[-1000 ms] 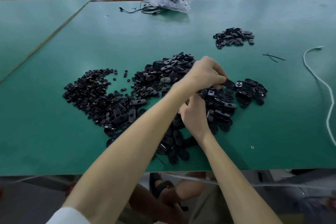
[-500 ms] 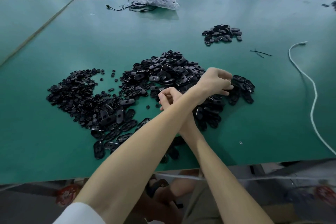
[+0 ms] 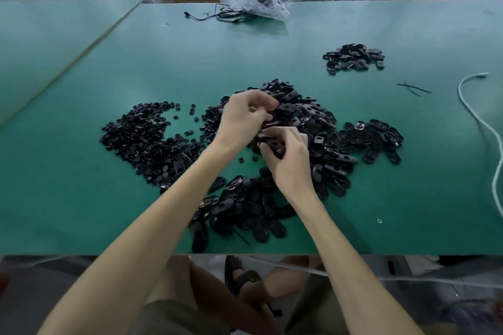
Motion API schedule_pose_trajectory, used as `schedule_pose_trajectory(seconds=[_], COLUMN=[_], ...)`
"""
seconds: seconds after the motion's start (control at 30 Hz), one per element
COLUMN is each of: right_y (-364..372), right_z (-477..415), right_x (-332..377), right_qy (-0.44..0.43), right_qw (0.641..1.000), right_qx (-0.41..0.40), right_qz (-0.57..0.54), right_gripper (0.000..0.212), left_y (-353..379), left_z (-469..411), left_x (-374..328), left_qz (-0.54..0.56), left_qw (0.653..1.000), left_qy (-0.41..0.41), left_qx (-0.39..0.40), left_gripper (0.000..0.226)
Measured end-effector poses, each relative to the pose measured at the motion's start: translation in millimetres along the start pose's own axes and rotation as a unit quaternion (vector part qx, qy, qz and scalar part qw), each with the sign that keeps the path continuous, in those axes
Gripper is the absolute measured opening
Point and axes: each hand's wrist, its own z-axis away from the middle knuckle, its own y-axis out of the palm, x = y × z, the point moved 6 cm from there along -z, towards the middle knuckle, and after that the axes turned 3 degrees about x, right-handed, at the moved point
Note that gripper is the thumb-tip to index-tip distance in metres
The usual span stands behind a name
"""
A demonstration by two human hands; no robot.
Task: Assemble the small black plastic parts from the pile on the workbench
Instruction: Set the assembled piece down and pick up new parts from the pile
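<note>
Right hand (image 3: pixel 289 162) around oval black part (image 3: pixel 273 143)

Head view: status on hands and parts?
Right hand grips a black part; left hand curled over the pile, hold unclear. Smaller heap sits apart, far right. Nothing blocking.

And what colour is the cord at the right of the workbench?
White cord, best in the head view.

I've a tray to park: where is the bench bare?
Bare: the mat left of the round parts; the stretch between the plastic bag and the big pile. Right of that pile, toward the white cord, only a tiny ring. Crowded: the middle.
</note>
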Motion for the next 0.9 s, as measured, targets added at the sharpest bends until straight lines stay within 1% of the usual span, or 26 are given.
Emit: schedule_pose_trajectory(seconds=[0.07, 0.1, 0.17, 0.23, 0.27, 0.3, 0.43, 0.53, 0.67, 0.9], right_y=[4.2, 8.4, 14.1, 17.9, 18.7, 18.7, 15.4, 13.9, 12.5, -0.1], right_z=[-0.6, -0.6, 0.6, 0.5, 0.1, 0.1, 0.9, 0.4, -0.5, 0.5], right_x=[0.7, 0.5, 0.2, -0.9, -0.6, -0.1, -2.9, -5.2, -3.9, 1.6], right_qy=[-0.002, -0.001, -0.004, -0.007, -0.008, -0.008, 0.007, 0.020, 0.015, 0.009], right_qw=[0.998, 0.995, 0.988, 0.982, 0.980, 0.980, 0.984, 0.988, 0.992, 0.999], right_qx=[0.017, 0.036, 0.066, 0.086, 0.089, 0.088, 0.077, 0.066, 0.050, -0.010], right_qz=[0.066, 0.095, 0.141, 0.170, 0.176, 0.177, 0.158, 0.139, 0.111, 0.036], right_gripper=[0.032, 0.036, 0.040, 0.038, 0.036, 0.034, 0.025, 0.021, 0.015, 0.012], left_y=[-28.4, -40.2, -55.4, -61.3, -61.6, -60.8, -54.8, -55.8, -57.2, -65.1], left_z=[2.2, 2.7, 0.9, 1.0, 3.1, 6.0, 15.7, 18.1, 23.7, 28.8], left_x=[20.0, 30.3, 54.2, 76.3, 82.9, 86.1, 88.0, 86.7, 84.4, 81.1], left_qz=[-0.120, -0.170, -0.267, -0.350, -0.380, -0.391, -0.362, -0.344, -0.322, -0.269], left_qw=[0.992, 0.984, 0.962, 0.930, 0.916, 0.911, 0.928, 0.935, 0.941, 0.957], left_qy=[0.002, -0.006, -0.049, -0.111, -0.130, -0.132, -0.081, -0.066, -0.051, -0.038], left_qx=[-0.045, -0.054, -0.038, 0.000, 0.010, 0.009, -0.035, -0.062, -0.088, -0.104], left_gripper=[0.028, 0.027, 0.025, 0.028, 0.030, 0.029, 0.019, 0.014, 0.007, 0.013])
